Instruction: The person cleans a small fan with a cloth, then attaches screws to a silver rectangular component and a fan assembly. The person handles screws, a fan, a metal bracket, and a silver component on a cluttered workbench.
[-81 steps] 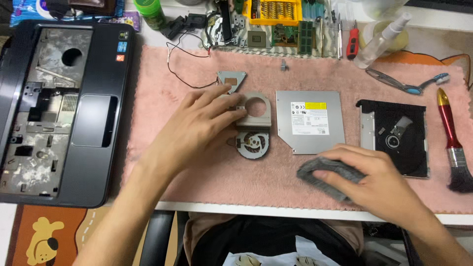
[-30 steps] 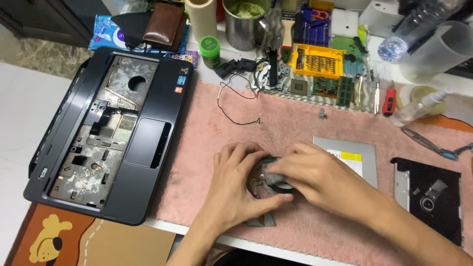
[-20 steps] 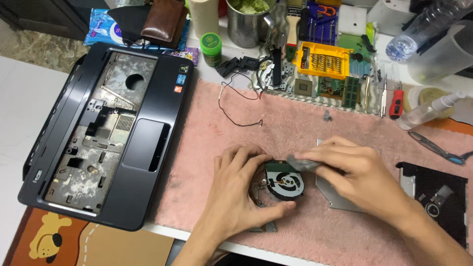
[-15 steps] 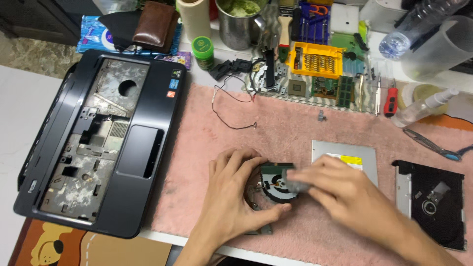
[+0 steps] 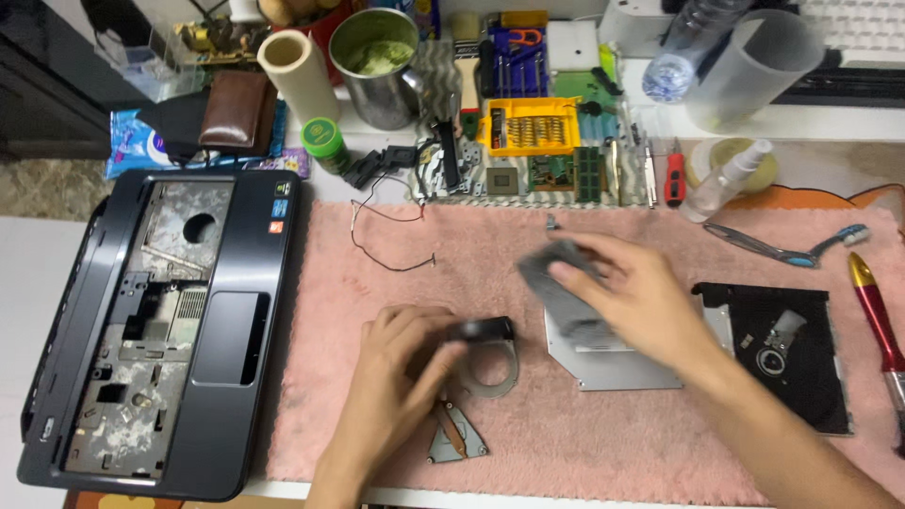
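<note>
My left hand (image 5: 401, 372) grips a small round laptop cooling fan (image 5: 483, 332) with a grey metal frame (image 5: 492, 379), tilting it up off the pink mat (image 5: 424, 245). My right hand (image 5: 633, 294) holds a grey cloth (image 5: 558, 287), lifted to the right of the fan and above a silver optical drive (image 5: 617, 363). A small metal bracket (image 5: 455, 435) lies on the mat just below my left hand.
A stripped black laptop base (image 5: 160, 330) lies at the left. An opened optical drive (image 5: 782, 353) and a red-handled brush (image 5: 875, 311) sit at the right. A yellow bit case (image 5: 533, 127), metal cup (image 5: 377, 66), bottles, pliers (image 5: 764, 247) and loose wire (image 5: 382, 236) crowd the back.
My right hand with the cloth has lifted off the fan and moved up and to the right. My left hand has tilted the fan upright.
</note>
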